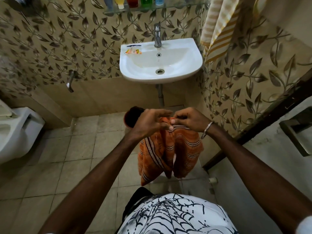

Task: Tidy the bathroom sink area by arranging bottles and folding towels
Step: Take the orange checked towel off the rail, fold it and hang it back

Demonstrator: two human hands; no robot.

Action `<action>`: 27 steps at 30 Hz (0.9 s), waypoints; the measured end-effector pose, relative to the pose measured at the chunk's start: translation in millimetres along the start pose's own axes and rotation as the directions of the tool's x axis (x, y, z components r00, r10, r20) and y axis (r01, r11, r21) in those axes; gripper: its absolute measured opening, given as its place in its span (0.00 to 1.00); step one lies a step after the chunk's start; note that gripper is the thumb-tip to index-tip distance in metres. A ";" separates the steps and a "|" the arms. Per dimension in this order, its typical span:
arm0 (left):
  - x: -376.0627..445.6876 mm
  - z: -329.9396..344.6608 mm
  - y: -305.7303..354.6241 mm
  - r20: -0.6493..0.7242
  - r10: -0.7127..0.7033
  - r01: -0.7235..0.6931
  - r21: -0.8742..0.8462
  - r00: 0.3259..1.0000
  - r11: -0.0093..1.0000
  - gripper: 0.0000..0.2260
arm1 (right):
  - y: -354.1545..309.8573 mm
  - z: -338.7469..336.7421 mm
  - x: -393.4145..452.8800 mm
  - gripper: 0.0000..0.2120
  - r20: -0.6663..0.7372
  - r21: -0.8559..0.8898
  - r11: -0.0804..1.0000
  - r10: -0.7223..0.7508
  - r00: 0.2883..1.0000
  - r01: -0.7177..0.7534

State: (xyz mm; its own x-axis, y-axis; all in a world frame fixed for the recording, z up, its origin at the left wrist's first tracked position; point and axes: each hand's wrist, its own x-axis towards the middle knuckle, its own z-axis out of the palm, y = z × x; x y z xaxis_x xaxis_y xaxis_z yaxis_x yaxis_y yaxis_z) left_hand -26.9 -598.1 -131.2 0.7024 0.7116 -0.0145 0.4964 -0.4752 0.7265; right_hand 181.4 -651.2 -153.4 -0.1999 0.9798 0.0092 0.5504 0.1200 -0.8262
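Note:
An orange towel with dark and white stripes hangs folded in front of me, below the white sink. My right hand pinches its top edge between thumb and fingers. My left hand is close beside it at the same edge, with the fingers stretched toward the right hand and the thumb against the cloth. Several coloured bottles stand in a row on a glass shelf above the tap. A yellow striped towel hangs on the wall at upper right.
A small orange sachet lies on the sink's left ledge. A dark red bucket stands on the tiled floor behind my left hand. A toilet is at the left, a wall tap beside it, a door frame at the right.

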 end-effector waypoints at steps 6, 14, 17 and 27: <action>6.6 0.9 -1.7 -0.084 -0.004 0.010 0.069 0.996 0.998 0.06 | -1.1 -5.5 0.5 0.07 -0.020 -0.034 0.999 0.036 0.999 -0.037; 11.0 -19.2 -16.9 -0.194 -0.097 0.109 0.052 0.976 0.993 0.06 | 21.8 -15.6 -15.9 0.21 -0.024 -0.019 0.992 0.125 0.992 -0.125; 13.6 -18.1 -16.6 -0.122 -0.095 0.104 0.068 0.988 0.992 0.10 | 20.3 -14.7 -12.9 0.13 -0.038 -0.017 0.993 0.114 0.993 -0.114; 18.1 3.5 2.4 -0.004 0.009 -0.009 0.022 1.000 1.000 0.08 | -0.1 -11.5 2.6 0.04 0.020 -0.035 0.997 0.066 0.998 -0.066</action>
State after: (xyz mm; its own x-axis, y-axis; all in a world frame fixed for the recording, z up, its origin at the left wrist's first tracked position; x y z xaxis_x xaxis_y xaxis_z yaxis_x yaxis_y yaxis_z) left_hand -11.3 -588.1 -132.1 0.7047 0.7095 -0.0053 0.5014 -0.4927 0.7112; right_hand 190.2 -646.8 -146.9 -0.1787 0.9823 -0.0566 0.5906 0.0610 -0.8046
